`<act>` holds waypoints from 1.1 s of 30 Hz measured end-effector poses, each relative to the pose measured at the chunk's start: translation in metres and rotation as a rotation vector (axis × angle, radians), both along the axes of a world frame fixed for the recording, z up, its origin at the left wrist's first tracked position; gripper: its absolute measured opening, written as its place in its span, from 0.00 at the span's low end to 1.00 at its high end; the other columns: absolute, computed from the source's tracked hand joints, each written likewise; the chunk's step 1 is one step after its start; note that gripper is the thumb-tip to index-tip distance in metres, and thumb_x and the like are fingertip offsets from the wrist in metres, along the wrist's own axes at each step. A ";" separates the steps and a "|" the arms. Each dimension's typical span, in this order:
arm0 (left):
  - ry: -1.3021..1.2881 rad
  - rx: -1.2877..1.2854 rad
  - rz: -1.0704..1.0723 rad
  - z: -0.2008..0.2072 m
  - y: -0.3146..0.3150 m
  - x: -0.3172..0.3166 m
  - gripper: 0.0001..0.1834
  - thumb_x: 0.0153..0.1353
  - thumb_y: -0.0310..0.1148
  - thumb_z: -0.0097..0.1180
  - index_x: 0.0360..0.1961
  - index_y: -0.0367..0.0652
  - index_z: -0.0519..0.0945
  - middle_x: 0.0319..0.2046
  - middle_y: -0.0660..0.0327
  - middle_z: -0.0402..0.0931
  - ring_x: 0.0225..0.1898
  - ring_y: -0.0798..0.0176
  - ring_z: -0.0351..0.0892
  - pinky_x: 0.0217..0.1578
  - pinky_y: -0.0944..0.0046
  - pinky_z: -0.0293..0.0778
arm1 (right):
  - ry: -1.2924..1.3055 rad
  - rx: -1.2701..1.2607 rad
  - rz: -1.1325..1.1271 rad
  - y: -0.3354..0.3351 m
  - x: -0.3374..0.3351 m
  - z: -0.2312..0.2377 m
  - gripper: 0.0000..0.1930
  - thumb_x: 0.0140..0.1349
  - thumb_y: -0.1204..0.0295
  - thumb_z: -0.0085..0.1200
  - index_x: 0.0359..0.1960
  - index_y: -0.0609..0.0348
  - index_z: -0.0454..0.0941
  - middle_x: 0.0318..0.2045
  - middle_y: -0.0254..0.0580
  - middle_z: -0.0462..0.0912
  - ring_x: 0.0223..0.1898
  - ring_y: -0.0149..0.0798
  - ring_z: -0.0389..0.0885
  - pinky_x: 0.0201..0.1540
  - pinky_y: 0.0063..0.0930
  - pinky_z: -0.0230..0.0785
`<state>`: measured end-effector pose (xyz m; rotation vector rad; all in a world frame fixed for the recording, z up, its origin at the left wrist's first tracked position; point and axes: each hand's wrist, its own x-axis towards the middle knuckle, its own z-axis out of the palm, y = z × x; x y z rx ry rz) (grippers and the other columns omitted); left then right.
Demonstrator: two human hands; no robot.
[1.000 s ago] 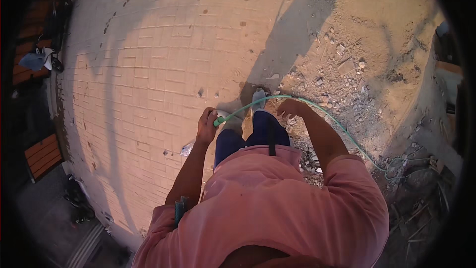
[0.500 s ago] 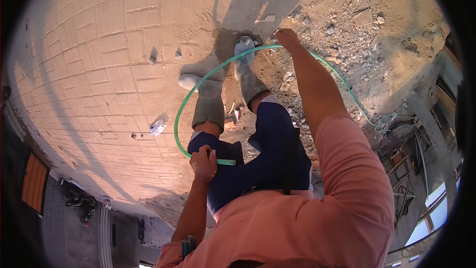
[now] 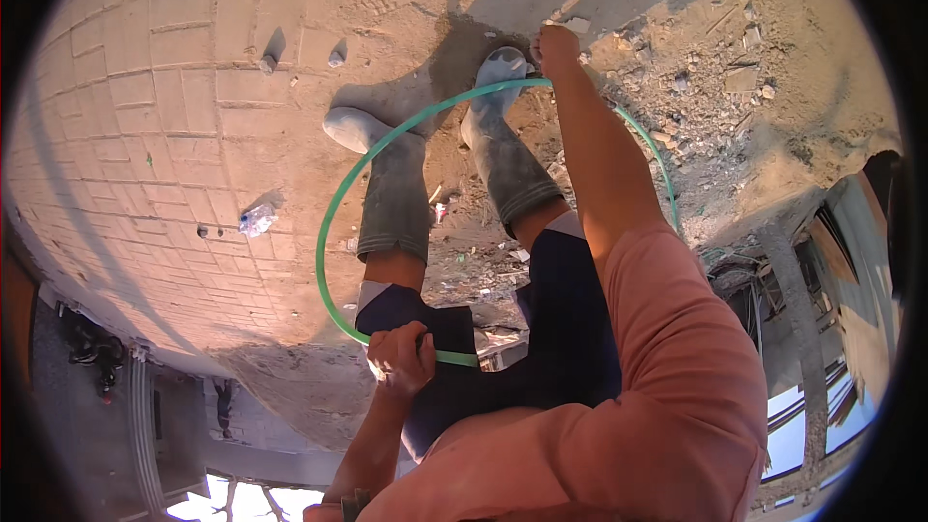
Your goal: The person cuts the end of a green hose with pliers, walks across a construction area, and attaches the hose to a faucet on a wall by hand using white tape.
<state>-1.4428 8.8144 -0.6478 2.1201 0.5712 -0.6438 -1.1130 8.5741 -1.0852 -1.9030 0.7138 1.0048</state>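
Note:
A green hose (image 3: 332,222) bends in a wide loop in front of my legs. My left hand (image 3: 401,360) is closed round it near one end, and a short piece sticks out to the right over my dark blue shorts. My right arm reaches far forward, and my right hand (image 3: 556,48) is closed above the ground beside the toe of my right boot (image 3: 501,72). The hose passes behind that wrist and comes out right of the forearm. What the right fingers hold, if anything, is hidden.
Paving blocks (image 3: 184,121) cover the ground on the left, with a crumpled clear plastic bottle (image 3: 257,220) and a few stones. Broken rubble (image 3: 691,106) lies to the right. My left boot (image 3: 358,128) stands on sandy ground near a damp patch (image 3: 464,58).
My view has shifted, bringing the legs and rubble into new places. My left hand keeps its hold on the hose, and the loop hangs wider. My right hand stays closed and stretched forward.

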 end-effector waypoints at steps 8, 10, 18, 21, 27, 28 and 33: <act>-0.026 -0.091 0.572 0.045 0.033 0.021 0.09 0.60 0.28 0.50 0.40 0.41 0.79 0.32 0.52 0.79 0.33 0.48 0.80 0.33 0.55 0.73 | -0.301 0.090 0.698 0.144 -0.091 0.380 0.12 0.61 0.70 0.52 0.45 0.59 0.77 0.29 0.50 0.82 0.32 0.52 0.83 0.36 0.41 0.73; -0.087 -0.094 0.657 0.094 0.052 0.039 0.13 0.64 0.31 0.50 0.47 0.37 0.78 0.31 0.54 0.78 0.32 0.52 0.79 0.36 0.58 0.74 | -0.421 0.165 1.042 0.164 -0.099 0.472 0.13 0.57 0.74 0.53 0.45 0.59 0.75 0.28 0.47 0.82 0.31 0.52 0.82 0.33 0.42 0.73; -0.489 -0.501 0.634 0.289 0.079 0.066 0.17 0.68 0.38 0.53 0.49 0.37 0.78 0.32 0.57 0.78 0.36 0.63 0.77 0.40 0.64 0.72 | -1.057 0.857 1.471 0.241 -0.059 0.719 0.14 0.48 0.80 0.58 0.38 0.58 0.74 0.26 0.41 0.80 0.27 0.44 0.81 0.29 0.36 0.71; -0.567 -0.488 0.785 0.319 0.080 0.050 0.15 0.70 0.40 0.51 0.44 0.37 0.79 0.34 0.59 0.79 0.39 0.66 0.77 0.42 0.65 0.72 | -1.292 0.819 1.734 0.278 -0.035 0.772 0.10 0.53 0.81 0.55 0.38 0.58 0.74 0.26 0.41 0.80 0.27 0.45 0.81 0.29 0.37 0.71; -0.683 -0.772 1.119 0.337 0.135 0.014 0.16 0.72 0.43 0.48 0.37 0.41 0.77 0.28 0.69 0.70 0.27 0.74 0.63 0.28 0.73 0.60 | -1.298 0.665 1.551 0.385 -0.037 0.822 0.05 0.61 0.77 0.51 0.38 0.60 0.73 0.28 0.43 0.81 0.27 0.46 0.81 0.32 0.35 0.72; -0.702 -0.774 1.122 0.339 0.152 0.010 0.16 0.72 0.43 0.48 0.37 0.41 0.77 0.28 0.69 0.70 0.27 0.74 0.63 0.28 0.73 0.60 | -0.995 0.647 1.530 0.404 -0.051 0.821 0.04 0.64 0.76 0.49 0.38 0.62 0.72 0.28 0.45 0.81 0.27 0.46 0.81 0.32 0.34 0.72; -0.998 -1.072 1.393 0.345 0.245 -0.005 0.14 0.72 0.44 0.46 0.38 0.44 0.73 0.27 0.65 0.71 0.17 0.74 0.58 0.18 0.75 0.53 | 0.283 0.764 1.079 0.487 -0.151 0.809 0.06 0.67 0.76 0.40 0.42 0.62 0.67 0.36 0.49 0.82 0.27 0.38 0.81 0.32 0.32 0.75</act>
